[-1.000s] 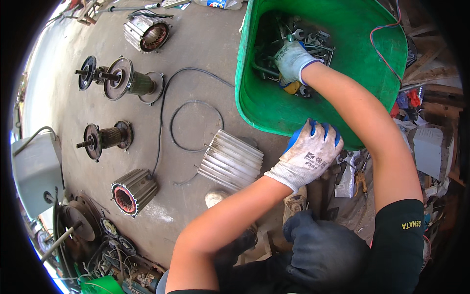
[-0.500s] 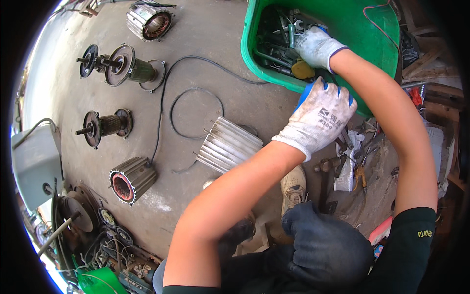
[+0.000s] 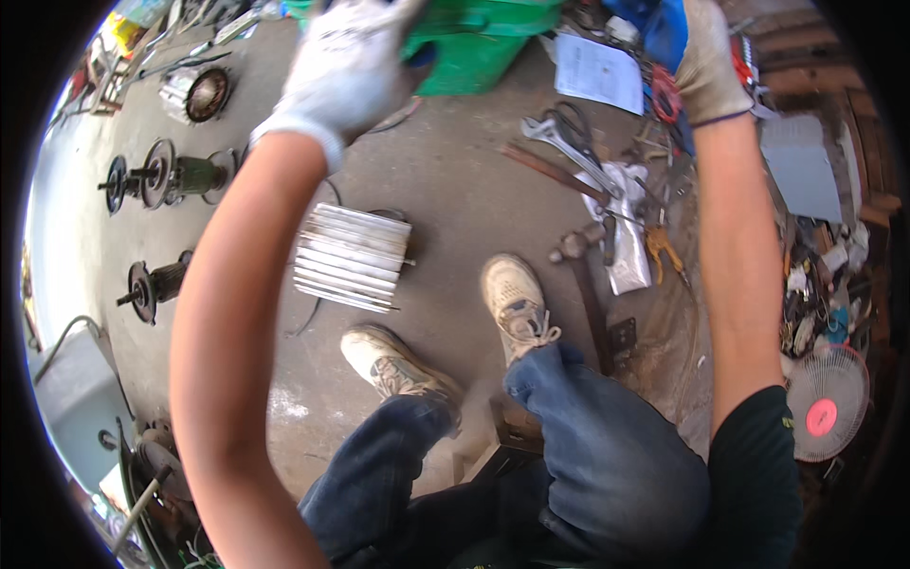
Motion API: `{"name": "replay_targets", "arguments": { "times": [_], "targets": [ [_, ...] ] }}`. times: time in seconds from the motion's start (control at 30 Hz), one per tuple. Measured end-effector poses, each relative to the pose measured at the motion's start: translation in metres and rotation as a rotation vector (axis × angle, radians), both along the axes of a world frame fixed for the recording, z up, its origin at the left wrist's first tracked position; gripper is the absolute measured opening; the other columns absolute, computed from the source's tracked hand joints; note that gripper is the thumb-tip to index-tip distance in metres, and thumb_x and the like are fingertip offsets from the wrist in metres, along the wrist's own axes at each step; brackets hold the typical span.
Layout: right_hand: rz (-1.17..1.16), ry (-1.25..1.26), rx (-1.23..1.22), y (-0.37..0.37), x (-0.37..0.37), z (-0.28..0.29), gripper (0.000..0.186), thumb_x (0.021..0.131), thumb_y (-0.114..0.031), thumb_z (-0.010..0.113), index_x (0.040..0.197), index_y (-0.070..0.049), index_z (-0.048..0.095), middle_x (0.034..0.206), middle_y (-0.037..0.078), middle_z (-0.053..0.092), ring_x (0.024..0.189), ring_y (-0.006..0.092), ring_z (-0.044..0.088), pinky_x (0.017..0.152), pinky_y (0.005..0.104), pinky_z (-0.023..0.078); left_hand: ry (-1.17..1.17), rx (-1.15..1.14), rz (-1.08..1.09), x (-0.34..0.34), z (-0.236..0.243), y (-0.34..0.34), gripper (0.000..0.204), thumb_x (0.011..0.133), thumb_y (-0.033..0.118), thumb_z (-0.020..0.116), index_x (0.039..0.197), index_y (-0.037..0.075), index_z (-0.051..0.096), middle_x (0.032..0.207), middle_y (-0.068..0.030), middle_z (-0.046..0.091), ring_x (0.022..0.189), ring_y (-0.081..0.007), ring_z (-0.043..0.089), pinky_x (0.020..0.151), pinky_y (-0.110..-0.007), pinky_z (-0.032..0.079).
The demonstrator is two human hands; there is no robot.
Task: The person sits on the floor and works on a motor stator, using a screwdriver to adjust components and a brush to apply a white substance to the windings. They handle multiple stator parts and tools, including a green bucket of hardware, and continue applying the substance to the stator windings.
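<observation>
Gripping one green tub [image 3: 474,43] — two gloved hands: left hand [image 3: 346,62], right hand [image 3: 711,57].

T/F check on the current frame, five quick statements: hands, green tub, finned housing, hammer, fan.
1. Both hands wear gloves. True: left hand, right hand.
2. The green tub sits at the person's feet. False: it is at the top edge, by the left hand.
3. The finned metal housing lies on the floor beside the shoes. True.
4. The right hand holds the hammer. False: the hammer lies on the floor.
5. The fan stands on the left. False: lower right.
</observation>
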State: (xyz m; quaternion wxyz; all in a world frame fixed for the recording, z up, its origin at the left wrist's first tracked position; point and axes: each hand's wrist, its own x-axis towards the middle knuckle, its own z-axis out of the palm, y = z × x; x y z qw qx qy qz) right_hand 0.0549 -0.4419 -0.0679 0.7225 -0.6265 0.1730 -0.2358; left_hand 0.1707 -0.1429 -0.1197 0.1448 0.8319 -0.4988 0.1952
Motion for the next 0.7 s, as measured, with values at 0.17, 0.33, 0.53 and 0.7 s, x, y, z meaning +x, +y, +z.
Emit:
{"name": "replay_targets", "arguments": {
  "times": [0.17,0.33,0.53,0.7],
  "targets": [
    [0.301,-0.056,0.858,0.009,-0.235,-0.086,0.033,0.102,-0.014,0.063,0.133,-0.004,0.066,0.109,0.014,0.075,0.102,0.0301,0.075,0.097,0.0453,0.061,0.297,0.366,0.107,-0.076,0.010,0.155,0.072,0.090,0.012,0.075,0.157,0.014,0.049,0.168,-0.0214,0.037,0.148,-0.0437,0.042,0.119,-0.053,0.037],
    [0.020,-0.152,1.020,0.046,-0.424,-0.111,0.038,0.107,-0.010,0.057,0.143,-0.002,0.059,0.120,0.016,0.073,0.113,0.0330,0.072,0.107,0.0524,0.055,0.501,0.547,0.291,-0.129,0.026,0.263,0.070,0.091,0.007,0.075,0.156,0.013,0.050,0.169,-0.0271,0.031,0.146,-0.0470,0.044,0.119,-0.049,0.039],
    [-0.353,-0.034,0.847,-0.009,-0.617,-0.105,0.028,0.101,-0.005,0.058,0.128,0.001,0.063,0.124,0.020,0.071,0.115,0.0386,0.071,0.106,0.0560,0.056,0.624,0.442,0.275,-0.126,0.067,0.264,0.055,0.100,0.007,0.066,0.153,0.006,0.051,0.155,-0.0234,0.054,0.138,-0.0398,0.056,0.115,-0.044,0.043],
    [-0.784,0.087,0.644,-0.087,-0.813,-0.146,0.031,0.092,-0.010,0.060,0.121,-0.002,0.066,0.100,0.016,0.072,0.095,0.0377,0.072,0.095,0.0596,0.058,0.633,0.450,0.157,-0.156,0.108,0.234,0.054,0.101,0.008,0.065,0.153,0.002,0.051,0.150,-0.0223,0.059,0.142,-0.0382,0.053,0.118,-0.043,0.040]
  ]
}}
